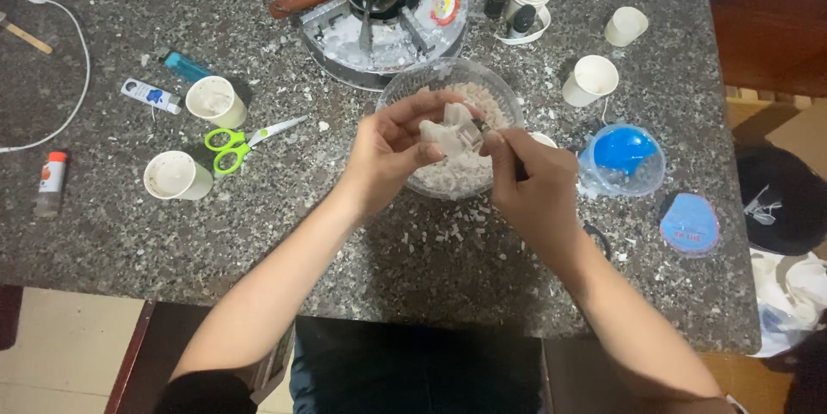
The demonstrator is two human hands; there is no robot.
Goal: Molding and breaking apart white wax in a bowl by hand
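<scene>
While held over the clear glass bowl of white flakes (448, 87), left hand (392, 151) fingers clamp a white waxy chunk (444, 134); right hand (534, 181) fingers pinch a small dark blade (479, 127) against it.

granite table (103, 224) | scissors (237, 143) | paper cups (177, 176) | glass bowl (405, 87)

Both hands meet mid-view, left (392, 151) fingers curled, right (530, 177) pinched closed.

1. A speckled grey granite counter (112, 233) fills most of the view, littered with pale flakes.
2. Cream floor tiles (60, 354) show below its near left corner.
3. A dark reddish wooden chair (762, 26) stands past the right edge.
</scene>
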